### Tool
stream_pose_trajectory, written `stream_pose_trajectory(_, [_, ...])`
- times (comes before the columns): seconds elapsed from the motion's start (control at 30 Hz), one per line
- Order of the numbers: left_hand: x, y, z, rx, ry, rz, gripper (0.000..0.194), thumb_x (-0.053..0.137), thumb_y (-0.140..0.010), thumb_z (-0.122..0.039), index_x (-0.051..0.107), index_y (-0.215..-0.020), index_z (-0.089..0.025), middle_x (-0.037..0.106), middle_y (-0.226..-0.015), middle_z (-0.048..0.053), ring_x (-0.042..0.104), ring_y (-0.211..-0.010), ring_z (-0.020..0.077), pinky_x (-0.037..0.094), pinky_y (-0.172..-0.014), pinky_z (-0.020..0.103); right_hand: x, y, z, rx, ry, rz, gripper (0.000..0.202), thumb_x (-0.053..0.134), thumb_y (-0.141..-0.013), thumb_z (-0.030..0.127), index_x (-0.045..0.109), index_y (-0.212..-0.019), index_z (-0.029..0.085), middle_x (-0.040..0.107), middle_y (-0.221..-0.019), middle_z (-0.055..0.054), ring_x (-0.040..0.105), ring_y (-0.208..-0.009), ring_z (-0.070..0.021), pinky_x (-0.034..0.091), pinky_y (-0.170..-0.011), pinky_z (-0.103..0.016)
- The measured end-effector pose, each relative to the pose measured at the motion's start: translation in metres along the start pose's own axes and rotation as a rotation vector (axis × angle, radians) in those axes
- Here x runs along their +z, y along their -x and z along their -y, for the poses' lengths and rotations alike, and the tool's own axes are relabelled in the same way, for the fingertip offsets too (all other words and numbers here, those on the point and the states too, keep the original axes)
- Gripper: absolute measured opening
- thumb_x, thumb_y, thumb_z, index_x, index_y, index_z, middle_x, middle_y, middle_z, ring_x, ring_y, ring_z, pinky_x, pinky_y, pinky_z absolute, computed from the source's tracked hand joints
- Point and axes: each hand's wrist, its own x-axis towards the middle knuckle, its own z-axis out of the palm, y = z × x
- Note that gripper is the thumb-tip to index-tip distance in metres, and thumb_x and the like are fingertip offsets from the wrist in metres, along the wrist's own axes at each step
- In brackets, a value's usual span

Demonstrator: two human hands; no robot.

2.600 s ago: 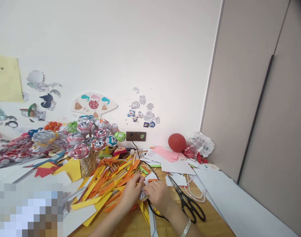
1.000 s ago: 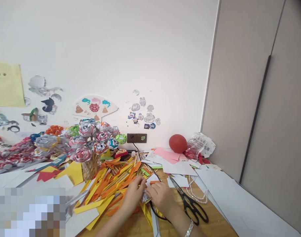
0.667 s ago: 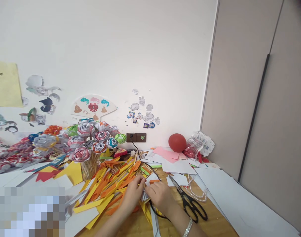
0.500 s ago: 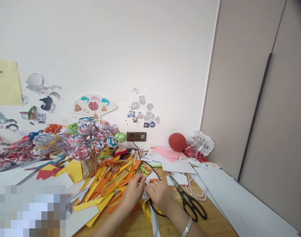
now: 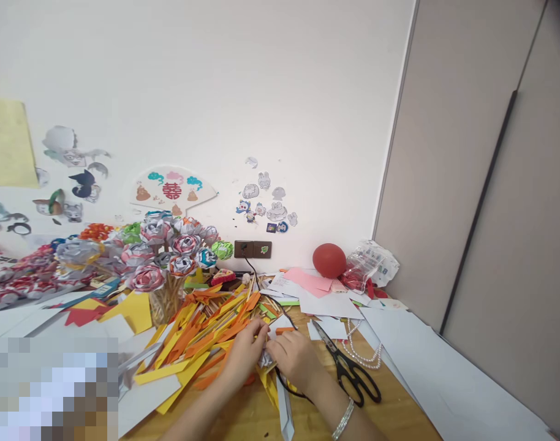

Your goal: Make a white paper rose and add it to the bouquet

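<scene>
In the head view, my left hand [image 5: 249,348] and my right hand [image 5: 295,356] meet over the wooden table. Between them is a small whitish-grey paper flower [image 5: 265,360], mostly hidden by my fingers. Both hands are closed around it, fingers bent and pinching. Below it a folded white paper strip [image 5: 284,409] hangs toward the table's front edge. Beside my left hand spreads a pile of orange and yellow paper strips [image 5: 206,334]. Black-handled scissors [image 5: 348,367] lie to the right of my right hand, blades pointing away from me.
Finished paper roses [image 5: 163,251] stand bunched at the back left. A red balloon [image 5: 329,261] and a clear plastic bag [image 5: 370,264] sit by the wall. A bead string [image 5: 360,354] and white sheets [image 5: 427,355] lie right. A black cable [image 5: 287,318] runs behind my hands.
The view has shifted slightly, so the scene sits a little higher and left. My hands stay together on the paper flower, with only small finger movement.
</scene>
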Motion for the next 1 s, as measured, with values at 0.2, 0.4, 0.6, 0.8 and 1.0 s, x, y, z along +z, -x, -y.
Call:
stream_pose_trajectory(0.2, [-0.0020, 0.0005, -0.0021, 0.003, 0.036, 0.004, 0.024, 0.036, -0.077, -0.039, 0.042, -0.062, -0.022, 0.051, -0.064, -0.001, 0.051, -0.067, 0.0179, 0.041, -0.067, 0.028, -0.0024, -0.0016, 0.0020, 0.000, 0.009, -0.010, 0.022, 0.036, -0.089, 0.012, 0.048, -0.072, 0.018, 0.050, -0.062, 0.000, 0.044, -0.057, -0.0149, 0.029, -0.053, -0.029])
stream_pose_trajectory(0.4, [-0.0028, 0.0014, -0.0027, 0.007, 0.032, 0.015, 0.022, 0.036, -0.077, -0.038, 0.043, -0.064, -0.021, 0.052, -0.064, 0.000, 0.052, -0.067, 0.0185, 0.040, -0.067, 0.029, -0.0005, -0.0012, 0.0020, 0.006, 0.020, -0.013, 0.023, 0.034, -0.091, 0.014, 0.049, -0.073, 0.017, 0.049, -0.061, 0.000, 0.044, -0.056, -0.0147, 0.029, -0.052, -0.029])
stream_pose_trajectory(0.6, [-0.0020, 0.0006, -0.0011, 0.010, 0.026, 0.032, 0.022, 0.035, -0.078, -0.038, 0.043, -0.065, -0.021, 0.050, -0.065, -0.001, 0.051, -0.067, 0.0186, 0.040, -0.067, 0.029, 0.0025, -0.0004, 0.0019, 0.021, -0.003, -0.007, 0.023, 0.035, -0.091, 0.014, 0.048, -0.073, 0.018, 0.050, -0.061, 0.001, 0.045, -0.057, -0.0144, 0.030, -0.052, -0.029])
stream_pose_trajectory(0.8, [-0.0020, 0.0024, -0.0021, -0.005, 0.022, 0.031, 0.022, 0.035, -0.079, -0.038, 0.041, -0.065, -0.022, 0.052, -0.065, 0.000, 0.052, -0.067, 0.0187, 0.040, -0.067, 0.029, 0.0026, -0.0011, 0.0015, 0.030, -0.025, -0.018, 0.022, 0.038, -0.091, 0.019, 0.047, -0.071, 0.019, 0.049, -0.060, 0.002, 0.045, -0.056, -0.0139, 0.029, -0.052, -0.029])
stream_pose_trajectory(1.0, [-0.0022, 0.0025, -0.0043, -0.005, 0.007, 0.015, 0.022, 0.035, -0.077, -0.038, 0.041, -0.063, -0.022, 0.050, -0.064, -0.001, 0.050, -0.065, 0.0184, 0.039, -0.066, 0.029, -0.0047, -0.0060, 0.0041, 0.002, -0.006, -0.054, 0.029, 0.030, -0.091, 0.012, 0.047, -0.067, 0.018, 0.047, -0.057, 0.000, 0.043, -0.054, -0.0140, 0.027, -0.050, -0.029])
